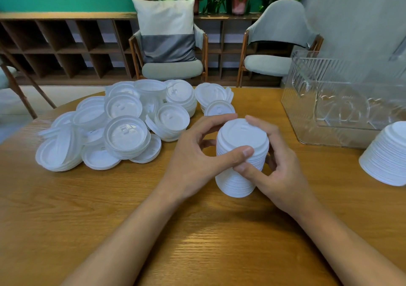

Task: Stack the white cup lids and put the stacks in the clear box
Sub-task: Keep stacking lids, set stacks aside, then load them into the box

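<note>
Held stack: a tall stack of white lids stood upright on the table, at the middle of the view.
Left hand: wrapped round the stack's 9 o'clock side, thumb lying across the near face, fingers curled behind the top rim.
Right hand: wrapped round the 3 o'clock side, thumb low on the near face, forefinger on the top lid's far edge.
Loose lids: heaped at 10 o'clock from the stack, the nearest just past the fingertips.
Clear box: at 2 o'clock, open-topped, near.
Second stack: at 3 o'clock, by the box's near wall.
Step, as judged: squaring and seating the stack before lifting it.
Doing it well: squeeze evenly from both sides, press the top lid level, then grip low so the lower lids cannot slip out.
Risk: thin nested lids could skew or fan apart if tilted.
</note>
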Action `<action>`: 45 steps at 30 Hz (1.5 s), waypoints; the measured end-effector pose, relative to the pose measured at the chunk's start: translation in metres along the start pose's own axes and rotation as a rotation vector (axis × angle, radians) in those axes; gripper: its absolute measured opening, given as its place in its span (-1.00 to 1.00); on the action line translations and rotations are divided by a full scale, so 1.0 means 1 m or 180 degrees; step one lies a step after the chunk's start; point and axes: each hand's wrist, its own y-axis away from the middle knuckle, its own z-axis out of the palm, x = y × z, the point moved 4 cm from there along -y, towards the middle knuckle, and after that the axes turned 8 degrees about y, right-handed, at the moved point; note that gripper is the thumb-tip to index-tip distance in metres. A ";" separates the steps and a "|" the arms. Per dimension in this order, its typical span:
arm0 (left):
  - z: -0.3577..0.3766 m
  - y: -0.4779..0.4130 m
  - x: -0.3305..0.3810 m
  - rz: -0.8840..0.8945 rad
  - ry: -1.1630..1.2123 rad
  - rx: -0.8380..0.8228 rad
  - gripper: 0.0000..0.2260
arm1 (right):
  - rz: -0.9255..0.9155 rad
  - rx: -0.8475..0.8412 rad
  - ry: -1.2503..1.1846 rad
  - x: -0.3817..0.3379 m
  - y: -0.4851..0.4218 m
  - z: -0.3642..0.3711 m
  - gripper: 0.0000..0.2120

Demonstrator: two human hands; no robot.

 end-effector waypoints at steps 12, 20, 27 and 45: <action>0.000 0.001 -0.009 0.0009 -0.0076 0.0023 -0.47 | -0.0026 -0.0067 0.0177 -0.001 0.001 0.003 -0.24; -0.017 -0.005 -0.036 0.0333 -0.0742 0.0561 -0.75 | 0.0043 0.0383 0.0328 0.009 -0.002 -0.014 -0.28; -0.002 -0.026 -0.067 0.0489 -0.2345 0.0045 -0.61 | 0.0175 0.0663 0.0469 0.019 -0.005 -0.024 -0.25; 0.006 -0.058 -0.073 0.0271 -0.3123 0.0503 -0.78 | 0.0156 0.0624 0.0471 0.023 -0.006 -0.021 -0.26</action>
